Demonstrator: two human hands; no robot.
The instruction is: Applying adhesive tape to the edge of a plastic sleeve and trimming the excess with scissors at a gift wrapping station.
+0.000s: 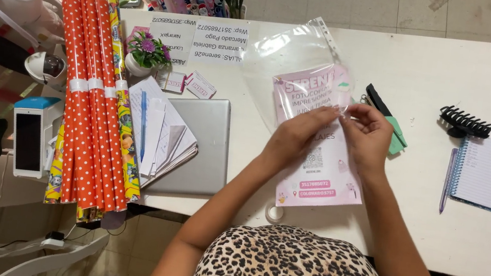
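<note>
White table [435, 232], tiled floor [364, 5] beyond

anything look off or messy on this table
Mostly tidy. The wrapping paper rolls overhang the table's near edge, and the stack of papers on the laptop is fanned out askew.

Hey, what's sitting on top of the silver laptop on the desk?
A fanned stack of white papers and envelopes overlaps the laptop at its left edge, with a blue pen on the stack. The part of the lid beneath them is hidden.
</note>
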